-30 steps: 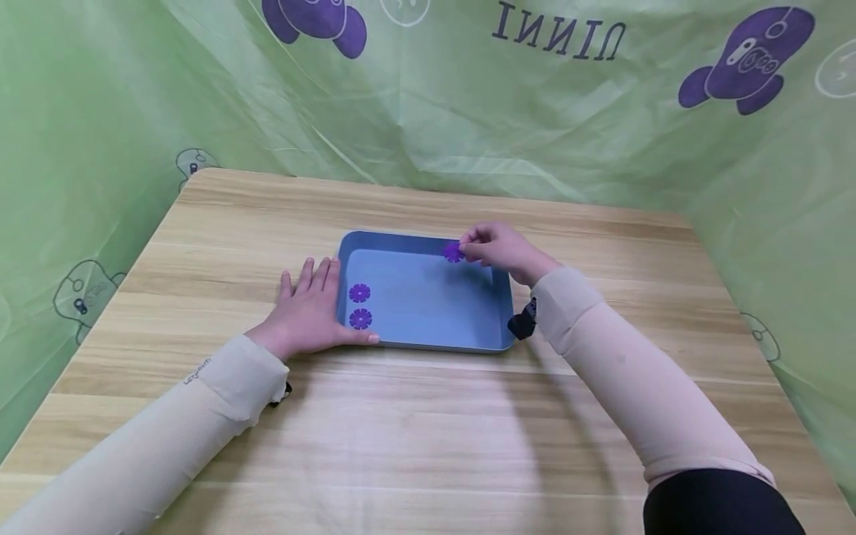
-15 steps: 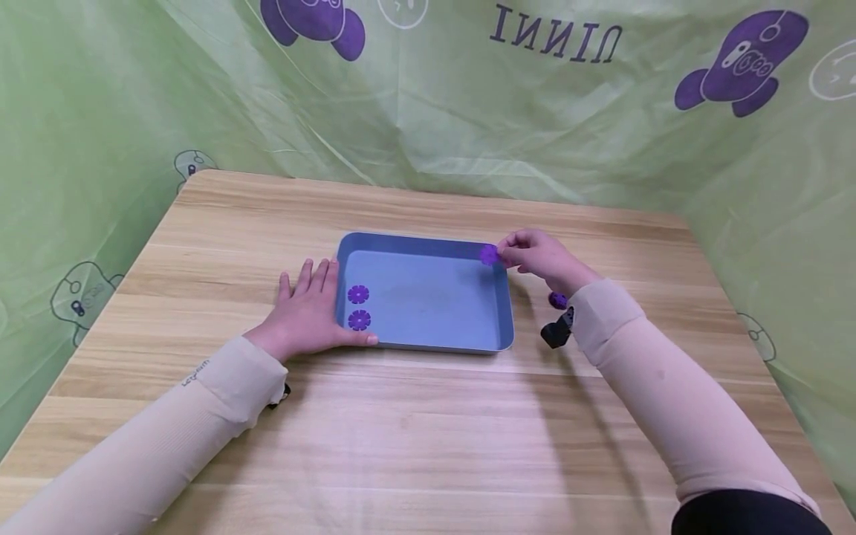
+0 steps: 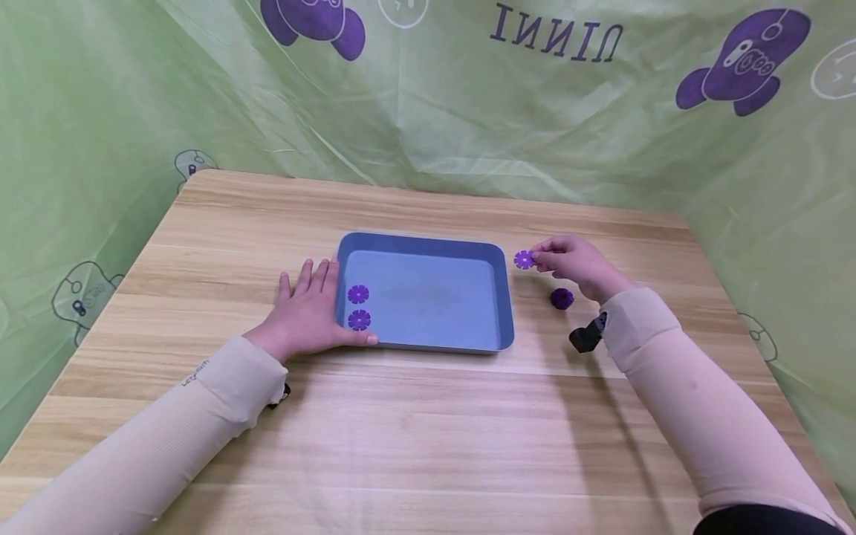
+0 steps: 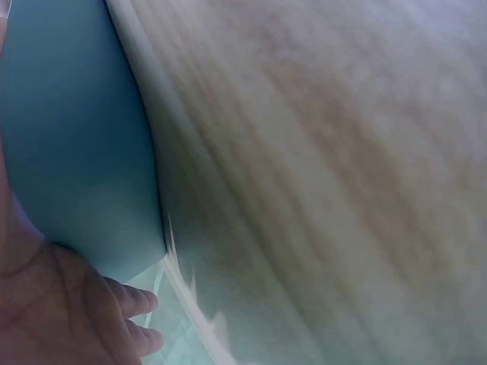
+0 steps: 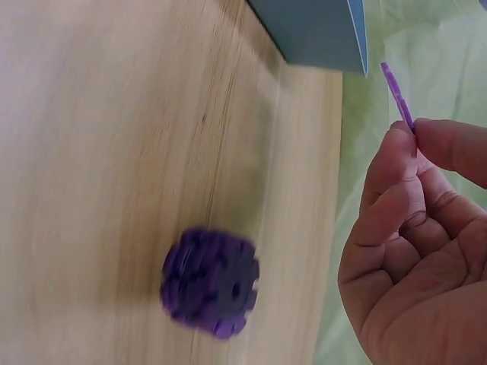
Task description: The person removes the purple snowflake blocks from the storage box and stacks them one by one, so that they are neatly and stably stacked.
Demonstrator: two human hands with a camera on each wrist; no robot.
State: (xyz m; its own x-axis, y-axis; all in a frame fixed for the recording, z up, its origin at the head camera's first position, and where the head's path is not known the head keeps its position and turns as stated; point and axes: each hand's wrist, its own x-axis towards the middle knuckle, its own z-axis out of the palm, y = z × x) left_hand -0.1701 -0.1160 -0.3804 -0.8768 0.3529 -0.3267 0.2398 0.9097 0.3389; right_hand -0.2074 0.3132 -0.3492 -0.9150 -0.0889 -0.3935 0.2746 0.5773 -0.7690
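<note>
Between its thumb and forefinger my right hand (image 3: 578, 264) pinches one thin purple notched disc (image 3: 524, 259), above the table just right of the tray's back right corner. In the right wrist view that disc (image 5: 398, 96) appears edge-on. Below the hand, a stack of purple notched discs (image 3: 562, 299) stands on the table; the right wrist view shows the stack (image 5: 209, 281) closer. My left hand (image 3: 307, 312) lies with fingers spread against the left end of the blue tray (image 3: 435, 290), thumb along its front rim. Two purple discs (image 3: 359, 307) lie flat inside the tray by its left wall.
The wooden table (image 3: 414, 431) extends around the tray. A green printed curtain (image 3: 428, 111) hangs behind it and along both sides. A black wrist camera (image 3: 588, 336) sits under the right sleeve, near the stack.
My right hand has moved rightward with the disc, from over the tray's back right part to beyond its right wall. The stack has come into view. My left hand stays put.
</note>
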